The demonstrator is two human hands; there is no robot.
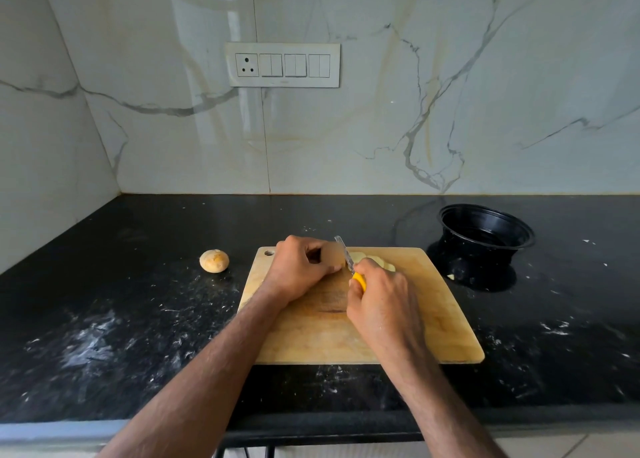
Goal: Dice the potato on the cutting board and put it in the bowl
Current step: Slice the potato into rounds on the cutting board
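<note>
A wooden cutting board [433, 319] lies on the black counter. My left hand [298, 270] grips a pale piece of potato [334, 258] at the board's far end. My right hand [381, 302] holds a yellow-handled knife [346, 255], its blade standing against the right side of the potato piece. Several cut potato slices [375, 261] lie just right of the blade, partly hidden by my right hand. A black plastic bowl [485, 236] stands off the board to the far right, tilted toward me, with nothing visible inside.
A potato half [214, 260] with its skin on sits on the black counter [121, 319] left of the board. A small potato scrap [451, 277] lies by the bowl's base. The marble wall with a switch panel [282, 64] rises behind.
</note>
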